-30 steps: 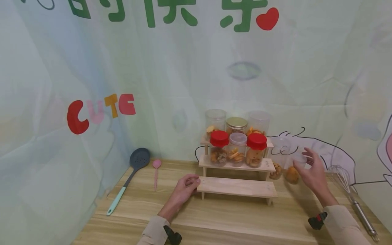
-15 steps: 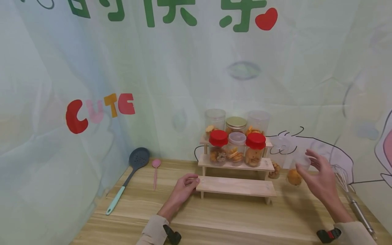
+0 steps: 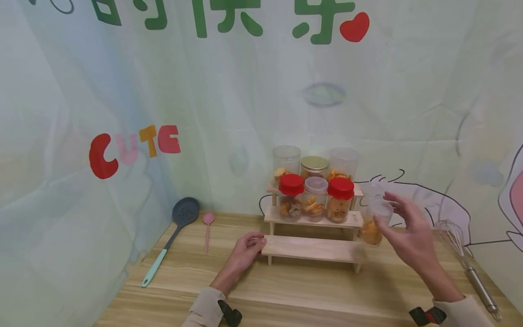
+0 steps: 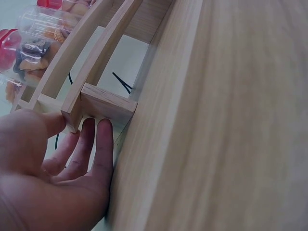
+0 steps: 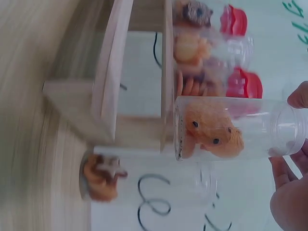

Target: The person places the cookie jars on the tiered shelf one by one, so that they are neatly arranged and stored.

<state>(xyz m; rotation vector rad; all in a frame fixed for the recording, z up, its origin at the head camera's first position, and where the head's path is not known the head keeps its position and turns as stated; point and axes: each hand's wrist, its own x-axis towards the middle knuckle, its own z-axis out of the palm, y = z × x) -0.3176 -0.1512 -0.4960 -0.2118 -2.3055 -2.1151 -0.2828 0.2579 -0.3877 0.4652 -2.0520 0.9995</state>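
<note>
My right hand [image 3: 412,236] pinches the top of a clear plastic jar [image 5: 211,127] of cookies between thumb and fingers. In the right wrist view, that jar is held off the table beside the tiered wooden shelf [image 3: 314,249]. Another clear jar [image 5: 103,178], with star-shaped cookies, stands on the table behind; the held jar mostly hides it in the head view. At the shelf's lowest step, my left hand [image 3: 244,252] grips the left end, thumb on the board and fingers against its leg. Several cookie jars [image 3: 315,200] fill the middle and top steps.
A slotted turner [image 3: 185,212] with a mint handle and a pink spoon [image 3: 208,229] lie at the table's left. A wire whisk [image 3: 470,268] lies along the right side. A printed curtain [image 3: 229,113] hangs behind the table [image 3: 286,290].
My right hand has drawn the jar slightly right and forward, away from the other jar, then carried it left toward the shelf. The left hand stays on the shelf's end.
</note>
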